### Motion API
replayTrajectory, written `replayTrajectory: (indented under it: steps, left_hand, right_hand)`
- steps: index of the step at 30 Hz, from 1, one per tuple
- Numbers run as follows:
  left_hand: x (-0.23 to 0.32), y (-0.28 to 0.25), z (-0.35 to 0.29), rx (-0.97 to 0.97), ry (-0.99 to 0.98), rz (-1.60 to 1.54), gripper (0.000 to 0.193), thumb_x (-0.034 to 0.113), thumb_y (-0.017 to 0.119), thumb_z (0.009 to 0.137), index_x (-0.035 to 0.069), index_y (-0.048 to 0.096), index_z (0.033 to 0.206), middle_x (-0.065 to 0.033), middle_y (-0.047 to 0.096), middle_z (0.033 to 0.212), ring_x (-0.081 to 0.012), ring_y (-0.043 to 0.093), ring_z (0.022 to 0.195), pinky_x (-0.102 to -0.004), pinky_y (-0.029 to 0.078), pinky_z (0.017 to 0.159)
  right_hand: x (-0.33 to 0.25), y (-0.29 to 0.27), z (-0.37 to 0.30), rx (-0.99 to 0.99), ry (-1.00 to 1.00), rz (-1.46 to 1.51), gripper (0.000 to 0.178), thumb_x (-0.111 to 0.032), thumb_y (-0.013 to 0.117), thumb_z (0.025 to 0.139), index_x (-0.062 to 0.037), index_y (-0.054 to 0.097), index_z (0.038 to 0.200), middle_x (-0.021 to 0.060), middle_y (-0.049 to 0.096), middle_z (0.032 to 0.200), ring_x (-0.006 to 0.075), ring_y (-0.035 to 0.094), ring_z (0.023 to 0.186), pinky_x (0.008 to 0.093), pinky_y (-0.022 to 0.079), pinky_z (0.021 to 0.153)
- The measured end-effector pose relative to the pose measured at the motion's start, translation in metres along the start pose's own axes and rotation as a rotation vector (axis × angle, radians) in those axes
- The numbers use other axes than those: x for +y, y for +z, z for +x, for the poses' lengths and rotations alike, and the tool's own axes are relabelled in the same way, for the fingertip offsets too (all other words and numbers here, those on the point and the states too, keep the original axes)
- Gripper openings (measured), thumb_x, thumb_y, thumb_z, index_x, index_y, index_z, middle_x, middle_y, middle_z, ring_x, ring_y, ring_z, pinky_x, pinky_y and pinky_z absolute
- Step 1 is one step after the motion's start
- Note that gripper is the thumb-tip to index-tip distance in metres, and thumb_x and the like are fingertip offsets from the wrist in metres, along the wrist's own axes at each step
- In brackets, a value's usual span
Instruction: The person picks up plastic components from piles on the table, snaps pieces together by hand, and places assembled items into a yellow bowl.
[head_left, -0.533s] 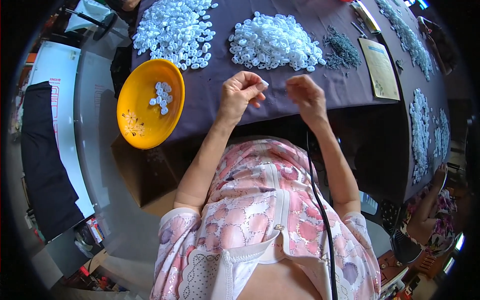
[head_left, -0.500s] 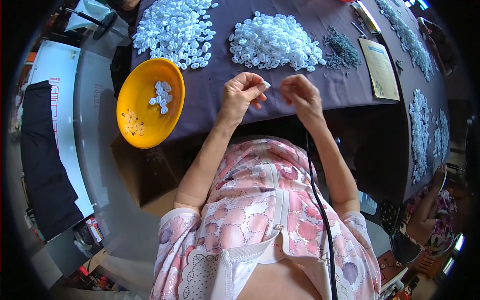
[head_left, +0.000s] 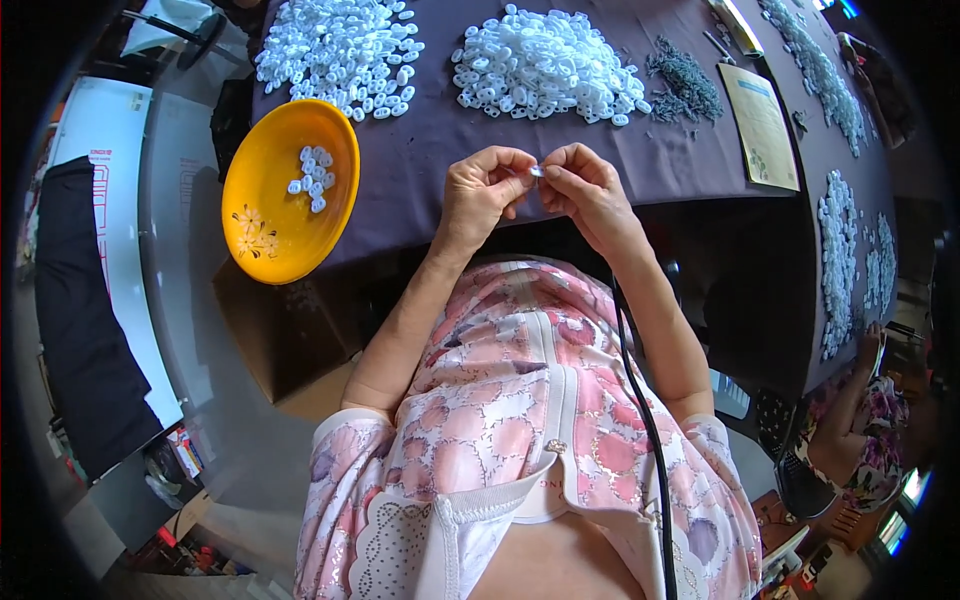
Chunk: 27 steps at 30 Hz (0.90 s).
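Head view. Item: small white piece (head_left: 537, 171), one, between the fingertips of both hands, above the near strip of the bench (head_left: 415, 175); too small for its long axis to be made out.
Left hand (head_left: 482, 190): grip narrow, thumb and forefinger pinching the piece, which lies rightward at the tips.
Right hand (head_left: 590, 192): grip narrow, fingertips at the piece's right side; whether pinching or merely touching, unclear. Neither hand is nearer.
Bowl (head_left: 290, 235), yellow, well apart leftward, its lower rim reaching past the bench's near edge; contents, a cluster of white ovals (head_left: 313, 180).
Heap of white ovals (head_left: 545, 65), beyond the hands; second heap (head_left: 335, 60), far left.
Grey bits (head_left: 685, 82), right of the nearer heap; tan packet (head_left: 759, 125), farther right.
Room: bare cloth between hands and heaps, leftward to the bowl, rightward to the packet; bench edge close on the body side.
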<state>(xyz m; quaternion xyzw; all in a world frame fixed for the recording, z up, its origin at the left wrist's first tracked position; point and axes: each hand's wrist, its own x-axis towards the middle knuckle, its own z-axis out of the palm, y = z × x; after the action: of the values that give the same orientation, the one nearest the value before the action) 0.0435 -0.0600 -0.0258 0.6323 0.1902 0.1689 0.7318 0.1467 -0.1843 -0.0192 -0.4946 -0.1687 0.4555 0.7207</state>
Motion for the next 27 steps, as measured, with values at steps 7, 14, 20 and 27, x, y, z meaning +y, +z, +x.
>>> replayTrajectory:
  steps: [7, 14, 20, 27]
  left_hand:
    - [-0.004, 0.009, -0.01, -0.012, -0.159, -0.351, 0.015, 0.01, 0.061, 0.082, 0.001, 0.061, 0.094, -0.0031, 0.062, 0.074, -0.0067, 0.056, 0.057, -0.018, 0.044, 0.046]
    - [-0.006, 0.01, -0.012, 0.1, -0.148, -0.263, 0.008, 0.011, 0.059, 0.084, 0.003, 0.061, 0.087, -0.0035, 0.06, 0.071, -0.009, 0.057, 0.055, -0.0195, 0.044, 0.042]
    - [0.003, 0.01, -0.014, 0.086, -0.201, -0.234, 0.012, 0.012, 0.056, 0.084, 0.001, 0.058, 0.086, -0.0041, 0.06, 0.071, -0.0089, 0.056, 0.052, -0.0195, 0.044, 0.04]
    - [-0.001, 0.014, -0.017, 0.048, -0.135, 0.005, 0.005, 0.006, 0.054, 0.084, 0.002, 0.057, 0.085, -0.0057, 0.059, 0.071, -0.0139, 0.057, 0.051, -0.0231, 0.045, 0.042]
  right_hand:
    - [0.01, 0.007, -0.004, 0.115, -0.167, -0.124, 0.009, -0.009, 0.056, 0.086, -0.0012, 0.052, 0.088, 0.0019, 0.058, 0.071, 0.0073, 0.055, 0.063, 0.0207, 0.045, 0.058]
    - [0.016, 0.007, -0.006, 0.116, -0.252, -0.249, 0.007, -0.006, 0.06, 0.083, -0.0002, 0.059, 0.087, -0.0002, 0.06, 0.072, 0.0048, 0.055, 0.064, 0.0192, 0.046, 0.056]
    - [0.016, 0.002, -0.006, 0.139, -0.2, -0.183, 0.011, -0.005, 0.06, 0.083, -0.001, 0.063, 0.093, 0.0002, 0.062, 0.076, 0.0059, 0.056, 0.066, 0.0199, 0.046, 0.06]
    - [0.018, 0.005, -0.009, 0.139, -0.203, -0.242, 0.014, -0.007, 0.059, 0.085, -0.0001, 0.063, 0.096, 0.0012, 0.062, 0.076, 0.0064, 0.057, 0.068, 0.0199, 0.047, 0.063]
